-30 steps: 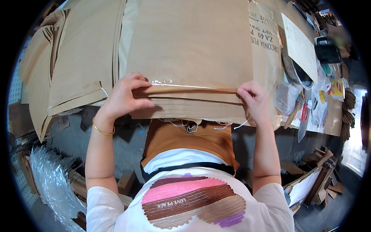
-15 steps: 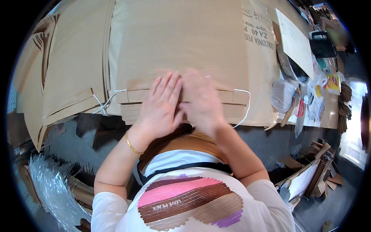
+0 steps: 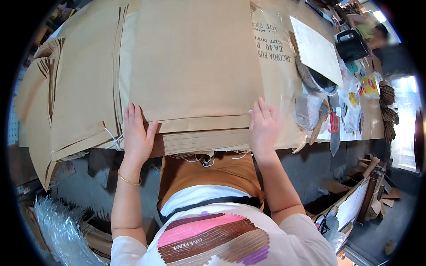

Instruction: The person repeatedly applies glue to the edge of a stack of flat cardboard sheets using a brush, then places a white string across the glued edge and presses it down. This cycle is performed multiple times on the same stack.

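A: Your left hand (image 3: 138, 136) and right hand (image 3: 265, 133) have just parted. Half a second ago you had them together near the middle of the fold (image 3: 199, 123) on the brown paper top sack (image 3: 191, 57); now you have one at each end.

B: You aren't clutching anything that I can see. Your left lies loose and flat, thumb spread onto the fold; your right has its fingers straightened, thumb partly hidden, at the top sack's right end. I can't tell what the small white bit beside it is.

A: You've left the fold bare between them, lying flat along the top sack's near edge. To me that suggests your pressing has run out to both ends, not just the centre.

B: Your top sack lies flat on a stack (image 3: 199, 141), whose stepped edges show just below the fold. The white loop off its right end is gone from sight; your right hand may cover it. You still have white cord (image 3: 116, 141) off its left end.

A: Farther left of the top sack you have layered brown paper (image 3: 84, 84). To its right come a printed sheet (image 3: 273, 37), a plastic-wrapped lump (image 3: 306, 113) and red-handled scissors (image 3: 333, 122).
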Demonstrator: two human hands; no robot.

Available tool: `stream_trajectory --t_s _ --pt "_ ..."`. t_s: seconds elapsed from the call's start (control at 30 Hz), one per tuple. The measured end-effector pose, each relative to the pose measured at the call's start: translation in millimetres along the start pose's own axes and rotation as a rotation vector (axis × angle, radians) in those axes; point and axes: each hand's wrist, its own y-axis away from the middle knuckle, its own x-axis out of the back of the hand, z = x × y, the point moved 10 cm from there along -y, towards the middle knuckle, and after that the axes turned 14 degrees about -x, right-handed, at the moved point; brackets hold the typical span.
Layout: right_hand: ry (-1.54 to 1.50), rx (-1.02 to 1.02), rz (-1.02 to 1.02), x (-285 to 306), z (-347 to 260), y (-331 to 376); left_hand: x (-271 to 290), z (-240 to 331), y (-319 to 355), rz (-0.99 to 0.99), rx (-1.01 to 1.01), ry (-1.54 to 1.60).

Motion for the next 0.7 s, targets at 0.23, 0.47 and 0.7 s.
stream_trajectory --t_s 0.23,0.47,0.7 --pt "-0.010 -0.126 0.065 5.9 15.8 -4.9 -4.9 24.0 0.3 -0.067 -0.110 -0.268" --pt "-0.058 -0.002 0.028 7.1 5.8 -9.1 -7.0 21.2 -0.9 -0.084 -0.087 -0.240" --pt "-1.569 -0.737 -0.603 18.3 51.4 -7.0 42.7 -49.9 21.4 0.294 0.400 0.451"
